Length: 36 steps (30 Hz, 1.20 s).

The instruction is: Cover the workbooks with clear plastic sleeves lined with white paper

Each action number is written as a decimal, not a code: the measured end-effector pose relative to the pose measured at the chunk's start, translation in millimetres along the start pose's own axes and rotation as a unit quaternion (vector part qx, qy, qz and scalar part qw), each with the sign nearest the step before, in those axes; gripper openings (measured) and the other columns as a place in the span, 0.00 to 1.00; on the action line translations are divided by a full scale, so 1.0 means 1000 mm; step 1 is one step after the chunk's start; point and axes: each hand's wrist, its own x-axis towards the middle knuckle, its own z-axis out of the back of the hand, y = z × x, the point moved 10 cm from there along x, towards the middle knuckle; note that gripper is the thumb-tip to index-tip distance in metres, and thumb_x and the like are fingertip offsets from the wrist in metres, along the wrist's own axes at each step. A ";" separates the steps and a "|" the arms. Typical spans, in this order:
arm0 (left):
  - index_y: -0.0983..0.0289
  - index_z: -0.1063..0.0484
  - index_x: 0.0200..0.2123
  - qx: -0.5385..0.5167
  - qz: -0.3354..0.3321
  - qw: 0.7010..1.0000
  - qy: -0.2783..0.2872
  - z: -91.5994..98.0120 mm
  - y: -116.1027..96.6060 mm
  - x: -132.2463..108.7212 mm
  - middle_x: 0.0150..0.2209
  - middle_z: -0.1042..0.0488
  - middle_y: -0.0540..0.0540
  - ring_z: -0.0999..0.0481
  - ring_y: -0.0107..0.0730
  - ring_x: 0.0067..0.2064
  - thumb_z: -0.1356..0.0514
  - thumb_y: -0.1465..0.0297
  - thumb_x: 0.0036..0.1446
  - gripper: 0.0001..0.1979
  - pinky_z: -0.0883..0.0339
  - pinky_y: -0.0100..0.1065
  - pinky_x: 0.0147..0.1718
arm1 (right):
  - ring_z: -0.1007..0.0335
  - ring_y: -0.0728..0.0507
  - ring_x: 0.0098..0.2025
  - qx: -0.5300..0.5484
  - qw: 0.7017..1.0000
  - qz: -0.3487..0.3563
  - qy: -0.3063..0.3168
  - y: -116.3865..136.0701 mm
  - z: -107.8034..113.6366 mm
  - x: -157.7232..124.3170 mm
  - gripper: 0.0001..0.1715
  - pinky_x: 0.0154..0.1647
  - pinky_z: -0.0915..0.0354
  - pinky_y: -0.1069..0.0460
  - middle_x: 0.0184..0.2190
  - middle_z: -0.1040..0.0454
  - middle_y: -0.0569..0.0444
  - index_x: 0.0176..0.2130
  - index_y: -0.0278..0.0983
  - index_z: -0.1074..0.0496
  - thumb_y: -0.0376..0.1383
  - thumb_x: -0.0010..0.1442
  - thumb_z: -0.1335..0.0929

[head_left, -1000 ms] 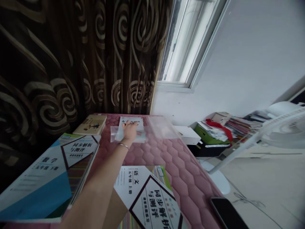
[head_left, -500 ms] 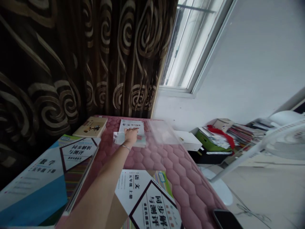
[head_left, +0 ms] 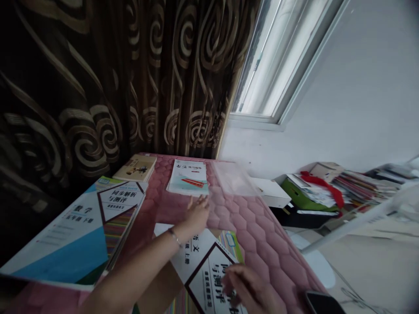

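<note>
The left hand hangs low over the pink table, fingers apart and empty, just short of the booklet at the far edge. The right hand rests on the workbook at the near edge, perhaps steadying it; blur hides its fingers' grip. The workbook's cover is white with a dark diamond frame.

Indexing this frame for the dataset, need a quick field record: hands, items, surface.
surface: pink quilted cover
left hand: fingers spread, low over the cover, just short of white booklet
right hand: blurred, on front workbook
other items: clear plastic sleeve; maths workbook; small book; phone
backdrop: patterned curtain; window
</note>
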 end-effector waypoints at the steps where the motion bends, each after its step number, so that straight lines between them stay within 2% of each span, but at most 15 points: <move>1: 0.62 0.36 0.60 -0.003 -0.017 1.000 0.008 -0.005 -0.010 -0.017 0.69 0.49 0.58 0.55 0.44 0.70 0.50 0.71 0.62 0.23 0.65 0.56 0.66 | 0.24 0.40 0.35 -0.034 0.999 0.029 -0.024 0.008 0.009 0.011 0.28 0.35 0.27 0.48 0.34 0.21 0.50 0.36 0.44 0.26 0.60 0.59 0.41; 3: 0.63 0.43 0.65 -0.011 -0.043 0.999 0.024 -0.010 -0.022 -0.051 0.69 0.51 0.59 0.58 0.44 0.71 0.49 0.68 0.62 0.27 0.62 0.54 0.66 | 0.25 0.38 0.46 -0.113 0.988 0.096 -0.035 0.023 0.017 0.031 0.26 0.48 0.29 0.45 0.42 0.21 0.48 0.40 0.43 0.24 0.56 0.61 0.41; 5: 0.62 0.47 0.66 -0.009 -0.035 0.999 0.037 -0.010 -0.019 -0.082 0.69 0.51 0.58 0.58 0.42 0.70 0.50 0.65 0.63 0.29 0.59 0.52 0.66 | 0.32 0.38 0.56 -0.187 0.973 0.137 -0.014 0.027 0.017 0.048 0.23 0.58 0.36 0.42 0.50 0.24 0.50 0.44 0.44 0.24 0.50 0.63 0.41; 8: 0.61 0.47 0.67 0.006 0.022 0.998 0.055 -0.008 0.007 -0.116 0.69 0.50 0.57 0.55 0.42 0.70 0.50 0.62 0.64 0.29 0.56 0.52 0.66 | 0.43 0.40 0.65 -0.266 0.955 0.129 0.016 0.009 0.015 0.065 0.24 0.64 0.42 0.41 0.58 0.30 0.55 0.53 0.45 0.26 0.46 0.64 0.42; 12: 0.62 0.48 0.67 0.027 0.078 0.995 0.050 -0.006 0.047 -0.144 0.69 0.50 0.59 0.51 0.42 0.69 0.52 0.58 0.65 0.30 0.54 0.50 0.66 | 0.45 0.41 0.66 -0.320 0.940 0.107 0.051 -0.017 0.011 0.070 0.27 0.63 0.40 0.42 0.64 0.38 0.57 0.60 0.45 0.33 0.46 0.65 0.42; 16: 0.64 0.50 0.67 0.028 0.082 0.995 0.051 -0.009 0.061 -0.153 0.69 0.52 0.60 0.51 0.40 0.69 0.56 0.52 0.65 0.33 0.55 0.47 0.66 | 0.47 0.42 0.67 -0.341 0.932 0.118 0.042 -0.018 0.009 0.067 0.27 0.65 0.43 0.42 0.64 0.38 0.56 0.59 0.43 0.32 0.45 0.66 0.43; 21: 0.64 0.50 0.68 0.037 0.081 0.995 0.054 -0.010 0.060 -0.151 0.69 0.53 0.59 0.51 0.40 0.69 0.57 0.52 0.65 0.34 0.55 0.46 0.66 | 0.47 0.43 0.67 -0.361 0.922 0.131 0.040 -0.013 0.007 0.067 0.27 0.65 0.42 0.42 0.64 0.38 0.56 0.60 0.43 0.34 0.43 0.67 0.44; 25: 0.63 0.48 0.67 0.048 0.083 0.995 0.041 -0.010 0.060 -0.151 0.69 0.51 0.59 0.50 0.40 0.69 0.56 0.53 0.66 0.32 0.55 0.46 0.66 | 0.53 0.41 0.69 -0.385 0.913 0.124 0.058 -0.008 0.003 0.061 0.28 0.66 0.47 0.41 0.66 0.42 0.53 0.62 0.40 0.36 0.41 0.66 0.43; 27: 0.63 0.48 0.67 0.051 0.078 0.995 0.031 -0.010 0.060 -0.152 0.69 0.50 0.59 0.49 0.40 0.69 0.56 0.53 0.66 0.32 0.54 0.46 0.65 | 0.59 0.38 0.70 -0.387 0.909 0.122 0.097 -0.003 -0.007 0.047 0.30 0.68 0.52 0.39 0.67 0.46 0.52 0.64 0.39 0.39 0.42 0.64 0.40; 32: 0.64 0.47 0.67 0.052 0.069 0.996 0.017 -0.012 0.062 -0.150 0.68 0.49 0.61 0.47 0.42 0.68 0.55 0.52 0.65 0.33 0.53 0.46 0.65 | 0.68 0.31 0.71 -0.323 0.891 0.141 0.284 0.011 -0.051 -0.010 0.47 0.69 0.65 0.33 0.70 0.55 0.50 0.65 0.43 0.43 0.53 0.53 0.29; 34: 0.65 0.46 0.66 0.043 0.066 0.997 0.009 -0.009 0.061 -0.149 0.68 0.48 0.62 0.47 0.42 0.68 0.55 0.52 0.65 0.33 0.52 0.48 0.65 | 0.72 0.30 0.71 -0.315 0.887 0.135 0.309 0.010 -0.059 -0.021 0.50 0.68 0.71 0.32 0.70 0.58 0.51 0.66 0.45 0.44 0.53 0.50 0.27; 36: 0.64 0.45 0.66 0.030 0.057 0.998 0.007 -0.005 0.056 -0.150 0.68 0.48 0.62 0.47 0.43 0.68 0.54 0.54 0.65 0.31 0.53 0.49 0.65 | 0.74 0.31 0.71 -0.317 0.888 0.125 0.308 0.007 -0.060 -0.023 0.49 0.68 0.74 0.32 0.70 0.59 0.53 0.65 0.47 0.44 0.50 0.50 0.27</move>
